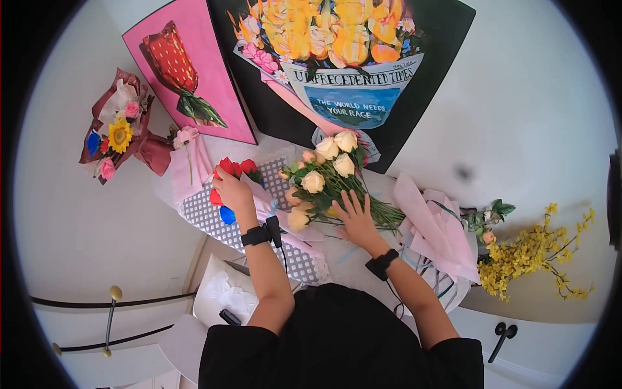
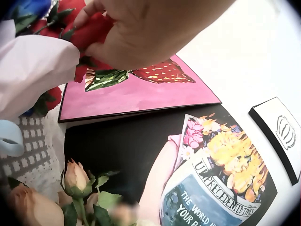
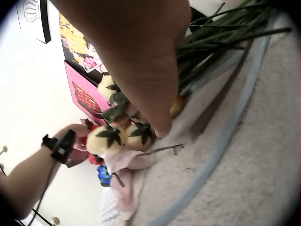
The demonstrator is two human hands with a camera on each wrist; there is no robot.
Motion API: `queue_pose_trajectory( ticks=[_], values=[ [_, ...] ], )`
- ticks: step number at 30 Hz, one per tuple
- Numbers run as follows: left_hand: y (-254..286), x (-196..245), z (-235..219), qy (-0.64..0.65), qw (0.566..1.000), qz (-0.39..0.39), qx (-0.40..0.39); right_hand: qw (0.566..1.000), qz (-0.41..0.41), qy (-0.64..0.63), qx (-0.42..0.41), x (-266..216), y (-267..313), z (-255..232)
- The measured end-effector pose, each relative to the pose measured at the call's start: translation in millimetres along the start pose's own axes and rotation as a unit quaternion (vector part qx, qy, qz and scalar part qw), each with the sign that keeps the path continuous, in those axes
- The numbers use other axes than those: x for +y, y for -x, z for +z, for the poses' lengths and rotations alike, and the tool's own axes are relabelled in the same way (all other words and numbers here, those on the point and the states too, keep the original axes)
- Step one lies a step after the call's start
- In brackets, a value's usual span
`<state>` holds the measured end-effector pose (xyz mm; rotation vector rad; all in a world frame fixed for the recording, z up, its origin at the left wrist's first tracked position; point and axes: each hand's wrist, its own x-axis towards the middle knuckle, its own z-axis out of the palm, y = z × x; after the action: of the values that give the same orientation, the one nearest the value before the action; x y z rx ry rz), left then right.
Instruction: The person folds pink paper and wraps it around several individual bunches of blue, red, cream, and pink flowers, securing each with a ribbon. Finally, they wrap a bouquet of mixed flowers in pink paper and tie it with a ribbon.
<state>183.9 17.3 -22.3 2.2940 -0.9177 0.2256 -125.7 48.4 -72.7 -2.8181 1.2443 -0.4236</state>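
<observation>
My left hand [image 1: 234, 194] is at the red roses [image 1: 247, 166]; in the left wrist view, thumb and fingers of that hand [image 2: 134, 35] pinch a red bloom [image 2: 96, 32]. A blue flower [image 1: 227, 215] and pale pink wrapping [image 1: 264, 206] lie beside it. My right hand [image 1: 357, 222], fingers spread, rests on the bunch of cream roses [image 1: 313, 182], over the green stems [image 1: 387, 214]. The right wrist view shows this hand [image 3: 146, 61] beside the stems [image 3: 207, 54], its fingertips partly hidden; cream blooms [image 3: 104, 140] lie beyond it.
Behind the table [image 1: 346, 256] lean a pink painting [image 1: 230, 97] and a dark painting [image 1: 265, 113]. A wrapped bouquet [image 1: 155, 152] is at the left. Pink wrapping [image 1: 431, 223] and yellow sprays [image 1: 512, 266] lie right. A patterned sheet [image 1: 202, 217] lies under the red flowers.
</observation>
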Motion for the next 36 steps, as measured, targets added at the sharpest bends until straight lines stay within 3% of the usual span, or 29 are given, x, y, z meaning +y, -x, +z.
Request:
queue_pose_trajectory(
  ticks=[1,2,4,7,9,11,13,14,16,17,19,20,22,23,25,26,29,30,31,32,33,34,35,36],
  values=[
    [0.5,1.7,-5.8,0.0,1.0,0.0,0.0,0.999,0.004,0.048,0.002,2.1,-2.4,9.4],
    [1.8,7.5,-17.7,-0.011,1.0,0.009,0.001,0.999,0.005,0.048,0.002,4.9,-4.6,19.1],
    [4.1,23.2,-43.4,-0.022,1.0,0.017,0.0,0.995,0.049,0.039,0.083,9.5,-8.4,34.0],
    [9.6,48.6,-87.8,0.005,0.999,0.039,-0.025,0.991,0.085,0.027,0.102,3.8,-15.2,39.9],
    [14.7,61.0,-114.4,0.071,0.991,0.104,-0.039,0.989,0.09,0.047,0.109,4.8,-18.7,48.1],
    [20.3,79.4,-138.2,0.108,0.987,0.116,-0.036,0.986,0.094,0.066,0.117,2.6,-21.0,48.3],
    [21.3,89.9,-150.6,0.198,0.96,0.2,-0.019,0.988,0.097,0.009,0.118,-1.9,-21.1,38.5],
    [19.5,93.6,-154.4,0.198,0.959,0.2,-0.018,0.988,0.097,0.01,0.119,-4.0,-21.0,28.1],
    [14.5,101.8,-156.7,0.27,0.921,0.274,-0.067,0.986,0.075,-0.105,0.109,-5.0,-18.4,10.3],
    [12.3,104.3,-153.2,0.273,0.919,0.275,-0.068,0.986,0.077,-0.102,0.11,1.7,-16.0,7.9],
    [8.7,107.8,-144.3,0.326,0.89,0.312,-0.072,0.935,0.003,-0.298,0.192,23.1,-11.5,1.1],
    [9.0,110.9,-143.0,0.327,0.889,0.312,-0.073,0.936,0.004,-0.296,0.192,32.0,-12.4,-2.4],
    [13.4,119.7,-140.1,0.415,0.851,0.297,-0.122,0.836,0.061,-0.543,0.046,42.9,-16.0,-12.3],
    [14.7,124.3,-136.3,0.416,0.85,0.299,-0.124,0.837,0.063,-0.542,0.048,40.1,-18.3,-16.5],
    [17.3,132.2,-125.8,0.553,0.772,0.249,-0.189,0.704,0.059,-0.708,-0.018,24.6,-27.0,-33.3],
    [19.8,136.0,-122.9,0.572,0.76,0.243,-0.193,0.665,0.055,-0.743,-0.049,6.0,-28.2,-72.6],
    [21.3,139.7,-102.8,0.61,0.725,0.26,-0.187,0.636,0.05,-0.763,-0.104,6.0,-27.0,-45.8],
    [23.9,139.9,-100.6,0.615,0.721,0.249,-0.202,0.636,0.047,-0.763,-0.104,6.1,-27.1,-41.7],
    [24.6,138.6,-94.3,0.614,0.721,0.249,-0.201,0.67,0.083,-0.732,-0.096,2.8,-28.2,-44.2],
    [25.6,137.2,-86.3,0.605,0.74,0.24,-0.172,0.702,0.12,-0.697,-0.087,0.2,-29.1,-47.0],
    [26.5,136.5,-80.2,0.595,0.757,0.23,-0.142,0.702,0.12,-0.697,-0.087,-2.0,-29.8,-50.4],
    [27.7,139.3,-80.0,0.554,0.787,0.259,-0.081,0.733,0.128,-0.667,-0.032,-6.5,-32.2,-60.4],
    [31.8,140.2,-76.8,0.555,0.786,0.259,-0.082,0.762,0.135,-0.633,0.024,-9.3,-34.5,-70.4],
    [38.0,139.7,-69.9,0.565,0.787,0.219,-0.116,0.762,0.135,-0.632,0.025,-9.4,-37.0,-80.5]
  ],
)
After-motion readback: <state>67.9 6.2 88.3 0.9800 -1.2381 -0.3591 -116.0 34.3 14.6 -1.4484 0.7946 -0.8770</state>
